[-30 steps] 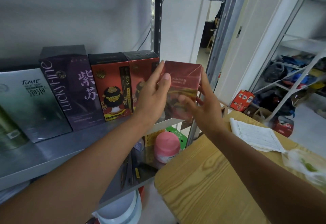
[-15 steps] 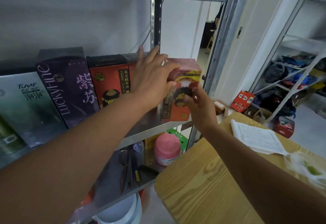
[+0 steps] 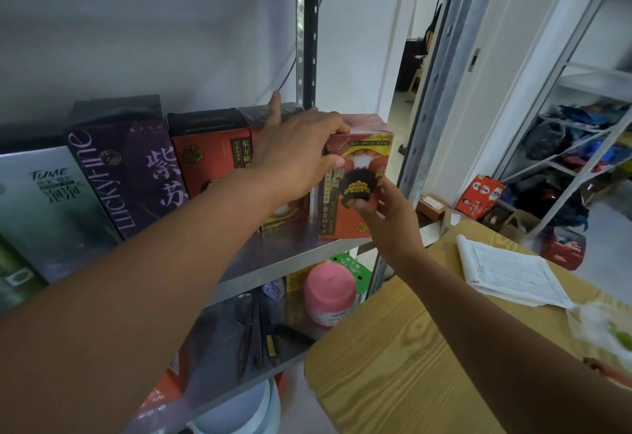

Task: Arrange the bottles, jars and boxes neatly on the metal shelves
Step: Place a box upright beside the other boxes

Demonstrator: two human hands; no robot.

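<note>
Fingers [image 3: 367, 206] of your right hand [image 3: 390, 218] pinch the red box [image 3: 371, 151] at its front right edge, your left hand [image 3: 297, 156] clamps its top; airborne and tilted a second ago, it's now upright on the metal shelf [image 3: 284, 256], centre-right of frame.

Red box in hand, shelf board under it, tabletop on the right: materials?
Red box: printed cardboard, probably wrapped in clear film, judging by the glossy glare on its top.
Shelf board: sheet metal, dull grey, with blurry reflections of the boxes.
Tabletop: wood or wood-look laminate with a pale grain pattern and a smooth satin finish. Cannot tell which.
</note>
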